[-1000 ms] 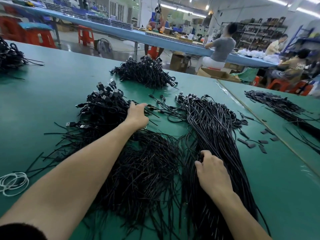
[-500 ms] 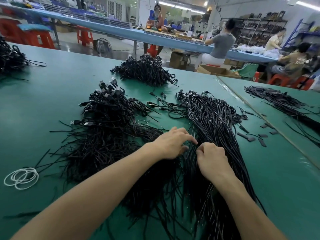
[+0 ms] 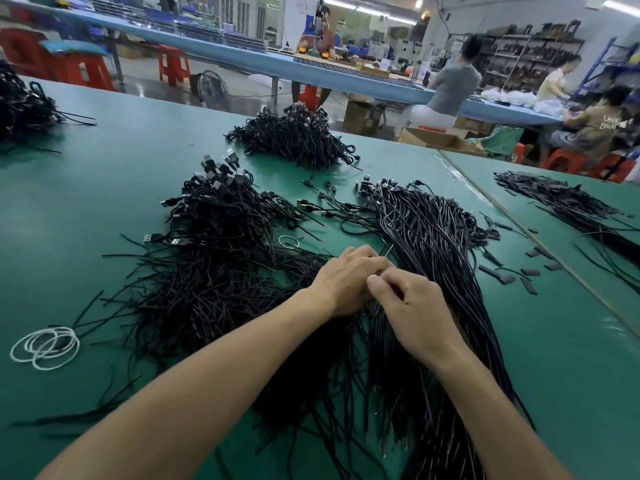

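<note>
A worker's two hands meet over a long bundle of black cables (image 3: pixel 426 237) that lies fanned across a green table (image 3: pixel 104 188), its plug ends pointing away from the camera and its near end cut off by the bottom of the frame. The left hand (image 3: pixel 346 282) and right hand (image 3: pixel 412 306) touch at the knuckles on the bundle's left edge, the fingers of both curled inward. The fingertips are hidden behind the backs of the hands, so whether they pinch a cable cannot be told. One thin strand (image 3: pixel 387 251) rises just past the left hand's fingers, its lower end out of sight.

Under the left forearm spreads a tangled pile of thin black strands (image 3: pixel 207 292), too fine to tell apart. Beyond it sits a heap of cables with USB plugs (image 3: pixel 221 202), and farther back another black heap (image 3: pixel 294 136). White loops (image 3: pixel 45 348) lie near the table's left side, and a small white ring (image 3: pixel 287 241) lies just beyond the hands. Flat black pieces (image 3: pixel 507 279) are scattered to the right of the bundle. A further heap (image 3: pixel 20 105) is clipped by the left edge. Seated workers (image 3: pixel 450 88) in the background are blurred.
</note>
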The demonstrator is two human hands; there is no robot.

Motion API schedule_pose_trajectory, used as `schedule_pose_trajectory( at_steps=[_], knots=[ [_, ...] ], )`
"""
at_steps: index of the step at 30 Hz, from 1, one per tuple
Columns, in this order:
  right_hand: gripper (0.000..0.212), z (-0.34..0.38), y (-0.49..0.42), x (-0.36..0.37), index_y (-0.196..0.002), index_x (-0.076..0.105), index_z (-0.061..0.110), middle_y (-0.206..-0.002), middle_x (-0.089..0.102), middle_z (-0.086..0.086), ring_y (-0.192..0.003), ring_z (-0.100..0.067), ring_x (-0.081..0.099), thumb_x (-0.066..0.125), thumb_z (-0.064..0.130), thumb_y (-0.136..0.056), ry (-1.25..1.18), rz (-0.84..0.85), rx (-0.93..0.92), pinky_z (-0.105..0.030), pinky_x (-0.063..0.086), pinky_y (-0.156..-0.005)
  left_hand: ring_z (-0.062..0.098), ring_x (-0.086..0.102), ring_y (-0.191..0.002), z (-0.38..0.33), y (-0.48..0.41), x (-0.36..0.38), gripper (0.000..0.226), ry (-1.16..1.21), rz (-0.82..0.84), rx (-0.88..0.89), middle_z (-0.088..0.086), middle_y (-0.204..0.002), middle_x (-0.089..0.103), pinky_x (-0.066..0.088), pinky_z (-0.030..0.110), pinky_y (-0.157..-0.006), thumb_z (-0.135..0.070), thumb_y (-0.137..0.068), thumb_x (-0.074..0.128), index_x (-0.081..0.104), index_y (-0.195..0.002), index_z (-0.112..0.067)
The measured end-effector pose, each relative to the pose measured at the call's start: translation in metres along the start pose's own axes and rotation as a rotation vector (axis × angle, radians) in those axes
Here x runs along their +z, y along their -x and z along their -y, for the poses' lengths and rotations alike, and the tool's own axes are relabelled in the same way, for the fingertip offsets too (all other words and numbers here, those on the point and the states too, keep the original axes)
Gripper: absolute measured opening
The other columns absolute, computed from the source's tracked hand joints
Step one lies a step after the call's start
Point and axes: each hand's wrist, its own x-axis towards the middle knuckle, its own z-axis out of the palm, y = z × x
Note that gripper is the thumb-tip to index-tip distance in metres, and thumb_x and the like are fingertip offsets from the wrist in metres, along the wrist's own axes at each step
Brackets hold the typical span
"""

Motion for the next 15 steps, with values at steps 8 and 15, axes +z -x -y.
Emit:
schedule_pose_trajectory(
  at_steps=[8, 15],
  knots=[
    [0.036, -0.017, 0.006, -0.014, -0.070, 0.053, 0.024, -0.051, 0.046, 0.007, -0.042, -0.007, 0.036, 0.048, 0.041, -0.101, 0.073, -0.009, 0.002, -0.026, 0.033, -0.046, 0.005, 0.040, -0.044, 0.021, 0.004, -0.050, 0.043, 0.420, -0.688, -0.163, -0.001, -0.059, 0.049, 0.032, 0.016, -0.044, -0.039, -0.102, 0.048, 0.044, -0.065, -0.017],
    [0.044, -0.048, 0.011, -0.021, -0.073, 0.040, 0.023, -0.056, 0.053, 0.004, -0.050, -0.016, 0.050, 0.027, 0.054, -0.101, 0.438, -0.206, 0.198, -0.030, 0.039, -0.047, 0.002, 0.028, -0.051, 0.029, 0.050, -0.094, 0.045, 0.458, -1.205, -0.120, -0.008, -0.058, 0.029, 0.031, 0.018, -0.052, -0.031, -0.092, 0.067, 0.031, -0.066, -0.029]
  ],
)
